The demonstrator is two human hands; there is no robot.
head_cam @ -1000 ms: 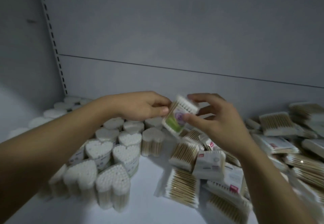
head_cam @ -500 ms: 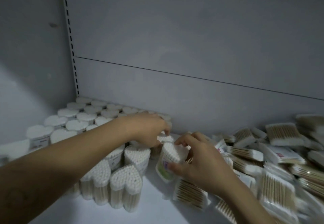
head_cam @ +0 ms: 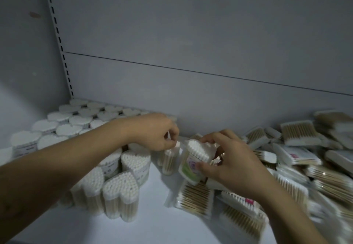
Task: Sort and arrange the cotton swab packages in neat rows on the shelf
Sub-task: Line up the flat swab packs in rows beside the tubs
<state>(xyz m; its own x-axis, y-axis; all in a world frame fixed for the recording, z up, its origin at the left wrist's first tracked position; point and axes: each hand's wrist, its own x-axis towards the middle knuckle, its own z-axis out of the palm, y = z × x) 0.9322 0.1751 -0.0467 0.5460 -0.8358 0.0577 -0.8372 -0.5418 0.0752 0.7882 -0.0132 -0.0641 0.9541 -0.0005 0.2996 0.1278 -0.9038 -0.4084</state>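
Far left corner: a slotted white metal upright [head_cam: 57, 33] meets the grey back panel [head_cam: 191, 43].
Heart rows: clear heart-shaped packs of white-tipped cotton swabs [head_cam: 122, 184] stand in rows, tips up and long axes vertical, filling the shelf's left side back to the panel.
Left hand [head_cam: 154, 132]: fingers curled down, pinching the top of a narrow upright pack of wooden-stemmed swabs [head_cam: 169, 161] just right of the rows.
Open room: bare white shelf floor [head_cam: 156, 215] lies between rows and pile, widening toward the camera.
Held pack: a clear green-and-purple-labelled swab pack [head_cam: 188, 169] leans, cotton tips uppermost (label toward the camera), its base over the pile's near edge.
Right hand [head_cam: 233, 163]: thumb and curled fingers grip that pack.
Pile: flat rectangular swab packs [head_cam: 294, 134] lie jumbled, axes every way, out to the right edge.
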